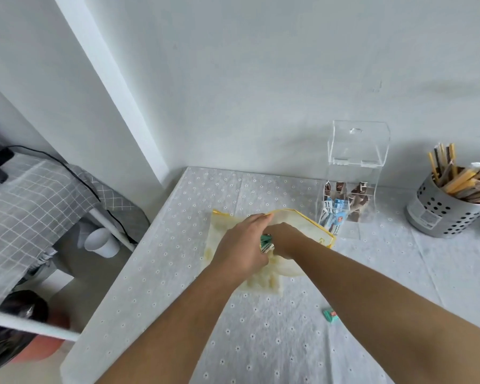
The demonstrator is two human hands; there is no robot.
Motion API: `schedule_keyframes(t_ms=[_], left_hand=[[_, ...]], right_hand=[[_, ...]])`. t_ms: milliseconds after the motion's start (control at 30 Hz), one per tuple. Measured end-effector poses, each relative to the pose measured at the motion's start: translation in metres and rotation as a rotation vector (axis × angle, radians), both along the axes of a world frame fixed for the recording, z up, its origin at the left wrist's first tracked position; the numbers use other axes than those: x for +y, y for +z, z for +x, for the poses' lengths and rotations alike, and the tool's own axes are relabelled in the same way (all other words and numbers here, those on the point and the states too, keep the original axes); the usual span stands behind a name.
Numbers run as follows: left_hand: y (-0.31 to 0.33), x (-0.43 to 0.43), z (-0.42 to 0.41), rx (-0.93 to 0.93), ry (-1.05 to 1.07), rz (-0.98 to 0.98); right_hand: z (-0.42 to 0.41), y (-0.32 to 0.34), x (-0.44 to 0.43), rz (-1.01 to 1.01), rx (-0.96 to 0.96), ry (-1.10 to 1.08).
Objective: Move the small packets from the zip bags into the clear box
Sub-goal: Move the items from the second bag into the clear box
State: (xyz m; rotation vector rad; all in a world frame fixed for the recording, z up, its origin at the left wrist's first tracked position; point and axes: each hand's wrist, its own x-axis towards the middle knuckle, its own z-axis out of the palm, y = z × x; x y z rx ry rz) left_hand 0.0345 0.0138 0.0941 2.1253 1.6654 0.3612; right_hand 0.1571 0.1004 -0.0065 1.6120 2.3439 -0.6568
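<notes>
The step in hand is the emptying of a zip bag [302, 223], which lies on the table [261, 356] in front of the clear box [344, 195], just beside it. The bag's yellow-edged mouth is pinched and held up by the left hand [244, 245], its fingers curled over the rim. The right hand [284, 239] is thrust in at the mouth, and a small bunch of green packets [266, 242] is gripped there between the two hands; the right fingers themselves are mostly hidden.

The bag's mouth is turned away from the person, toward the wall and the box, and its closed end is nearest the person, so its long axis runs roughly from near to far. The way the gripped packets point cannot be told, as they are bunched and half covered.

The box stands upright with its lid [358, 142] raised, and brown and blue packets are already stacked inside. The next move is judged to call for the bunch to be drawn clear of the mouth, carried to the right and up over the box's open top, and dropped in. One loose green packet [330, 317] lies flat on the table near the right forearm, its long axis roughly across the view, and is yet to be collected.
</notes>
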Motion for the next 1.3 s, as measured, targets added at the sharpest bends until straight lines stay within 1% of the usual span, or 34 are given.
schedule_keyframes(t_ms=[167,267,367,433,567,633,700,900,1033,1300], left_hand=[[-0.004,0.004,0.000,-0.011,-0.011,0.003],[-0.005,0.005,0.000,-0.008,-0.017,-0.006],[-0.003,0.007,-0.001,-0.014,-0.013,0.000],[-0.001,0.008,-0.001,-0.011,-0.015,-0.003],[0.001,0.007,0.000,0.008,-0.021,-0.011],[0.002,0.007,0.000,0.009,-0.020,-0.012],[0.003,0.007,0.001,0.007,-0.022,-0.010],[0.001,0.006,-0.001,0.016,-0.013,0.004],[0.000,0.006,-0.001,0.020,-0.005,0.010],[0.000,0.004,-0.001,0.037,0.003,0.021]], right_hand=[[-0.004,-0.008,0.002,0.087,-0.055,0.012],[-0.001,-0.003,0.004,0.117,-0.020,0.015],[0.003,0.000,0.008,0.093,0.075,-0.018],[0.004,0.001,0.009,0.046,0.178,-0.064],[0.005,0.006,0.007,-0.134,0.425,-0.253],[0.004,0.008,0.006,-0.236,0.510,-0.348],[0.002,0.006,0.006,-0.248,0.554,-0.402],[-0.002,0.007,0.003,-0.157,0.618,-0.449],[-0.002,0.013,-0.001,-0.120,0.644,-0.419],[-0.004,0.019,-0.010,-0.025,0.598,-0.344]])
